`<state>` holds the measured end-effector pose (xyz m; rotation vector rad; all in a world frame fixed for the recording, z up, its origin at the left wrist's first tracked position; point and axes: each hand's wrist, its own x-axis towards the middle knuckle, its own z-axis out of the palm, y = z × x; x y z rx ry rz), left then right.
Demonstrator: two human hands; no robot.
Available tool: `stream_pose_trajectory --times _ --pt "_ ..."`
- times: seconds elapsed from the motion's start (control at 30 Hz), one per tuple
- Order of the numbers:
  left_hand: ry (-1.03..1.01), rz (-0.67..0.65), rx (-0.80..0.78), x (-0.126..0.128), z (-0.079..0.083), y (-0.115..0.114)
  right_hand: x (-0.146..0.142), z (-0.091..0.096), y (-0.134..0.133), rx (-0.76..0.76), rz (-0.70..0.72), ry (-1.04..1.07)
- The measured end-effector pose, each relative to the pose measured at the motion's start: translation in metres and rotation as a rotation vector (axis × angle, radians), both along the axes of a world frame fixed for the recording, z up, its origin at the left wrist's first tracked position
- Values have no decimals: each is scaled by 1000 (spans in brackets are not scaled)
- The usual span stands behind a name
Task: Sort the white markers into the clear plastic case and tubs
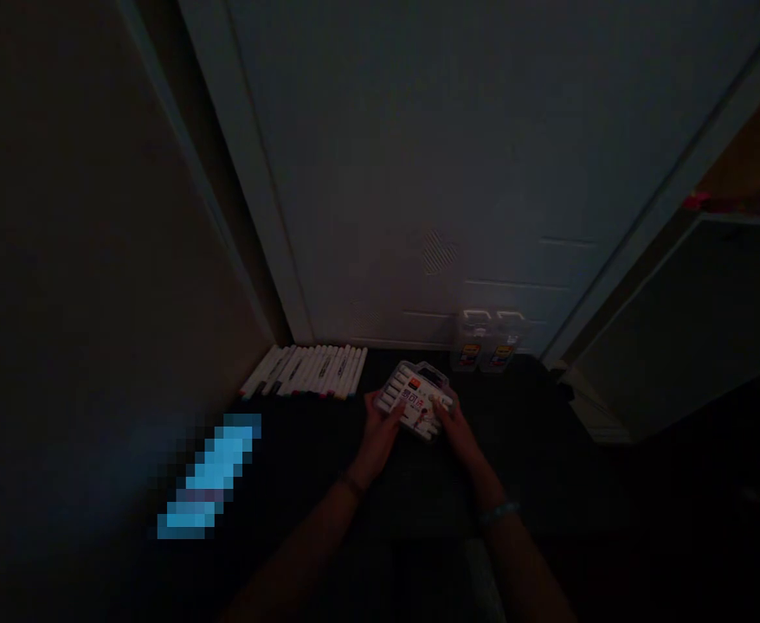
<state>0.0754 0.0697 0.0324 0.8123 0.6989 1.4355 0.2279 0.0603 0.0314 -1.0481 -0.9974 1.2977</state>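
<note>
Marker row: white barrels laid side by side on the floor, at 8 o'clock of the view.
Clear boxes: 2, upright, touching, at 3 o'clock of the marker row.
Door: pale, panelled, at 12 o'clock.
Wall: plain, at 9 o'clock.
Blue patch: pixelated, at 7 o'clock of the marker row.
Dark panel: at 3 o'clock.

Very dim throughout; most of the frame is lost in near-black. A blue glowing patch at lower left is the brightest area and is rendered in coarse blocks. Faint light is caught by the white row of markers and the marker case; its print cannot be read. The left hand and right hand are seen only as dark shapes. The door edges are bowed toward the frame borders. Detail is soft and grainy.
</note>
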Motion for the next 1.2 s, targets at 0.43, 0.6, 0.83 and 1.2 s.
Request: stream_pose_trajectory --times 0.43,0.6,0.83,1.2 --pt "413 7 -97 -13 -16 12 1 1 -2 64 -38 -2" --pt "620 12 26 -10 -7 0 0 -7 2 71 -217 -10" --pt "768 7 -8 -12 -10 3 2 -11 1 54 -232 16" --pt "691 -103 -23 -17 -19 8 -10 4 -8 319 -240 -252"
